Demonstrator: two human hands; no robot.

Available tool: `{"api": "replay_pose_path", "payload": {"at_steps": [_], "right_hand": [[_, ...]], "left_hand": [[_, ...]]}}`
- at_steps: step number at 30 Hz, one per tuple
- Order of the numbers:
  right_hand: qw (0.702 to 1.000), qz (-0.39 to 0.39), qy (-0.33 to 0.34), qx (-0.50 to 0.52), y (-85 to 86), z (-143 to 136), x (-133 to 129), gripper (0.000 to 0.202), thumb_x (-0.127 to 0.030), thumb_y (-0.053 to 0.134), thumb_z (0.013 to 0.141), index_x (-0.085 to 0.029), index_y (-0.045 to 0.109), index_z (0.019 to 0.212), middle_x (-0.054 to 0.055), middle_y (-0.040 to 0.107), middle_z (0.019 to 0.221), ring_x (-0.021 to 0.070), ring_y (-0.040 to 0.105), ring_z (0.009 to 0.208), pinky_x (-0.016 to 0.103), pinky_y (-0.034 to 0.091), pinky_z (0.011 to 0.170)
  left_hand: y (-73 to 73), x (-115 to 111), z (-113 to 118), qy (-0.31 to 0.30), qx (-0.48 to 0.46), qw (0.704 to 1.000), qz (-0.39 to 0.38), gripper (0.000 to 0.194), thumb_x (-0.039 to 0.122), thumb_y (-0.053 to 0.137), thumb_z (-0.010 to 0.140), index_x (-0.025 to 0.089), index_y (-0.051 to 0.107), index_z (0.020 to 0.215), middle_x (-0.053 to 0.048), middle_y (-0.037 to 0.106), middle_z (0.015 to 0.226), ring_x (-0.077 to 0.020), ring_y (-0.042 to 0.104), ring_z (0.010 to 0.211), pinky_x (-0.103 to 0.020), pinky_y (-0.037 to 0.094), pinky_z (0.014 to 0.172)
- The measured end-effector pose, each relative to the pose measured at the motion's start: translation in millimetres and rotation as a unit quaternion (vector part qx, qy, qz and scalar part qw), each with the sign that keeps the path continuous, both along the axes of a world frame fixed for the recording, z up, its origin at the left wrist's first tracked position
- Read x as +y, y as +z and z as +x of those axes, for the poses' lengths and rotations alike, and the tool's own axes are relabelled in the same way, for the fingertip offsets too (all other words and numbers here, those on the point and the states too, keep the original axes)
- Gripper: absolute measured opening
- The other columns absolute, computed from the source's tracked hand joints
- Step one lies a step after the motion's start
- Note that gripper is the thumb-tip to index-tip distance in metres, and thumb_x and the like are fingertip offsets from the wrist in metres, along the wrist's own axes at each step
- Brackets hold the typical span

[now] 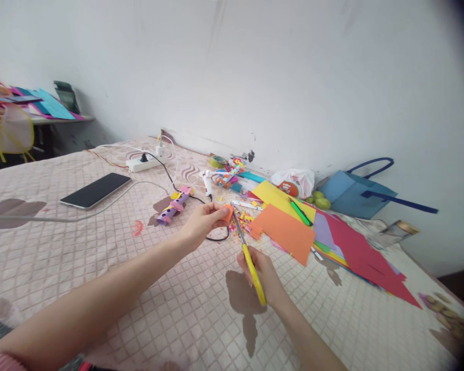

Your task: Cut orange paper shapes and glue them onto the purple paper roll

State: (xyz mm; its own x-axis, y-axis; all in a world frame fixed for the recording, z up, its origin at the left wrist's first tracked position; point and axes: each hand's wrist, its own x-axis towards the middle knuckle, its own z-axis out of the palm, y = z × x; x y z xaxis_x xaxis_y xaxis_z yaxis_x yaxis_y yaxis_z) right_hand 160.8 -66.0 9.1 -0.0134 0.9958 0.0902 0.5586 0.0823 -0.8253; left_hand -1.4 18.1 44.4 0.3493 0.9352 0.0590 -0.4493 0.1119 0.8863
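Observation:
Between the thumb and fingers of my left hand is a small piece of orange paper. My right hand grips a pair of scissors with yellow handles, the blades pointing away from me. The blade tips lie right beside the orange piece; whether they touch it I cannot tell. Beyond the hands, small paper scraps are scattered on the cloth. A larger orange sheet lies right of the scissors. Left of my left hand rests a purple paper roll with dark dots and pink and yellow pieces.
A tablet-like black device lies at left, near a white power strip with cables. A white glue gun stands behind my left hand. A green cutter lies on coloured sheets; a blue bag leans against the wall.

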Motion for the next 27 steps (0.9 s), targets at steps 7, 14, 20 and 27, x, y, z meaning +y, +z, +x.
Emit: {"api": "replay_pose_path", "payload": {"at_steps": [7, 14, 20, 27], "right_hand": [[1.000, -0.003, -0.004, -0.020, 4.5, -1.2, -0.5, 0.028, -0.042, 0.051, 0.078, -0.018, 0.054, 0.065, -0.002, 0.049, 0.050, 0.0095, 0.042, 0.041, 0.020, 0.030, 0.039], [0.999, -0.024, -0.006, -0.028, 6.6, -1.5, -1.6, 0.025, -0.039, 0.050, 0.078, -0.018, 0.054, 0.065, -0.005, 0.042, 0.043, 0.0090, 0.039, 0.037, 0.021, 0.029, 0.038], [0.997, -0.054, -0.011, 0.061, 0.9, -0.4, 1.0, 0.036, -0.052, 0.051, 0.075, -0.019, 0.049, 0.061, -0.007, 0.037, 0.038, 0.0078, 0.037, 0.032, 0.020, 0.027, 0.034], [0.969, -0.090, 0.009, 0.230, -0.3, -2.9, 3.3, 0.044, -0.060, 0.051, 0.072, -0.017, 0.048, 0.072, -0.009, 0.036, 0.044, 0.0043, 0.033, 0.032, 0.017, 0.025, 0.033]], "left_hand": [[-1.5, 2.4, -0.9, 0.005, 0.002, 1.000, -0.003, 0.020, 0.028, 0.068, 0.068, 0.013, 0.055, 0.068, -0.003, 0.060, 0.073, -0.0093, 0.056, 0.067, -0.023, 0.046, 0.067], [1.0, 2.4, -1.5, 0.018, 0.006, 1.000, -0.015, 0.019, 0.028, 0.069, 0.067, 0.013, 0.056, 0.070, -0.004, 0.063, 0.075, -0.0103, 0.058, 0.068, -0.024, 0.046, 0.069], [3.8, 5.1, -4.1, 0.022, 0.009, 1.000, -0.018, 0.021, 0.027, 0.069, 0.066, 0.013, 0.055, 0.069, -0.005, 0.063, 0.077, -0.0113, 0.058, 0.071, -0.026, 0.047, 0.070], [-2.2, -3.1, 1.8, -0.011, 0.027, 0.999, -0.018, 0.023, 0.030, 0.070, 0.065, 0.013, 0.056, 0.069, -0.001, 0.059, 0.072, -0.0093, 0.055, 0.067, -0.025, 0.047, 0.067]]}}
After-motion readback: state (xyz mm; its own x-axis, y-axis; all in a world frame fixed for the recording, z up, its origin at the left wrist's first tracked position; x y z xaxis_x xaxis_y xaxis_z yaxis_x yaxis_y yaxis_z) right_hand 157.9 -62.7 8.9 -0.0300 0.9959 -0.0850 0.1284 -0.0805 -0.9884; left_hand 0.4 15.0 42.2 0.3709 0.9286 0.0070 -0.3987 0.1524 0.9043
